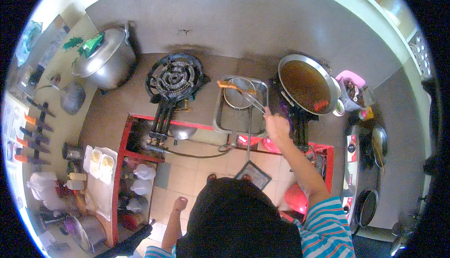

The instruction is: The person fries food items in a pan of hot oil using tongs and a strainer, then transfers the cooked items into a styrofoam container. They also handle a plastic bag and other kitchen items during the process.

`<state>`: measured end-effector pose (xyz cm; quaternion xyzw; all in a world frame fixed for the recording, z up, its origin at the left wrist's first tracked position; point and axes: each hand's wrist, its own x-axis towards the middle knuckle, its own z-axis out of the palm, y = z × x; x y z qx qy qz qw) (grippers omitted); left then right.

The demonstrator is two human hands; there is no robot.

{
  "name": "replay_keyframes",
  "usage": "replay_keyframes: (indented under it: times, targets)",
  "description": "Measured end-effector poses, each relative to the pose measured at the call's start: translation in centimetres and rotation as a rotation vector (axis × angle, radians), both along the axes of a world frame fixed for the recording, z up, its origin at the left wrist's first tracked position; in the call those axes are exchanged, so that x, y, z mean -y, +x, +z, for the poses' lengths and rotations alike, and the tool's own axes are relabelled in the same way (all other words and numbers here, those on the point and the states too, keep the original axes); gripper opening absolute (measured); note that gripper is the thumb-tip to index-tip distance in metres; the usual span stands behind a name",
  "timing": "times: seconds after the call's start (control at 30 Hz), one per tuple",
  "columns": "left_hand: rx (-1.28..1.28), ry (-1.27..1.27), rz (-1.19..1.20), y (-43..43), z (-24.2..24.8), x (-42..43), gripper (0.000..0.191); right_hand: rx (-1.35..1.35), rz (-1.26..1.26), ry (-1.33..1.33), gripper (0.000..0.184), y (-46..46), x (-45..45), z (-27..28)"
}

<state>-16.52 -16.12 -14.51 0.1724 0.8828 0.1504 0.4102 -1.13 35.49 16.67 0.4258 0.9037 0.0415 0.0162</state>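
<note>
My right hand [277, 126] grips metal tongs [258, 104]. At their tips is a long browned piece of fried food [228, 84], above a round wire strainer [235, 99]. The strainer lies over a rectangular metal tray [216, 121] on the counter, its long handle reaching toward me. Right of the tray, a wide metal pan [305, 79] of brown oil rests on a burner, with a reddish piece [320, 106] near its front rim. Low at my side, my left hand [180, 204] has curled fingers and no visible object in them.
A cast-iron gas burner [175, 78] with a hose sits left of the tray. Beyond it stands a big lidded pot [109, 61]. Knives [37, 135] hang on the left wall. Foam boxes [100, 163] rest on the left counter; a plastic food tub [351, 94] is beside the pan.
</note>
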Motion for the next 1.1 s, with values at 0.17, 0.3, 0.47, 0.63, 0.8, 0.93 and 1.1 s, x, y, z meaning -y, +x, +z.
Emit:
replay_keyframes:
  times: [0.17,0.3,0.47,0.63,0.8,0.93,1.1]
  targets:
    - [0.003,-0.048,-0.031,-4.2,0.5,2.6,0.035,0.044,-0.026,-0.046,0.041,-2.2,3.1,-3.7]
    - [-0.007,-0.08,-0.056,-6.4,1.8,2.9,0.036,0.029,-0.072,-0.077,0.043,-2.8,4.5,-3.6]
    - [-0.077,-0.077,-0.33,-8.6,0.4,2.4,0.034,0.012,-0.111,-0.125,0.044,-1.4,6.6,-0.7]
    - [-0.015,0.092,-0.153,-9.6,-4.6,2.6,0.032,-0.042,-0.216,-0.1,0.043,5.1,8.6,6.3]
    - [-0.026,0.14,-0.406,-10.9,-8.6,2.0,0.027,0.04,-0.408,0.181,0.044,15.7,4.8,17.2]
    - [-0.222,0.05,-0.586,-11.3,-7.2,-0.2,0.026,0.209,-0.322,0.306,0.044,21.9,-1.1,23.2]
    - [-0.151,0.091,-0.354,-6.5,-3.3,-4.8,0.028,0.422,-0.124,0.264,0.044,24.7,-9.0,24.5]
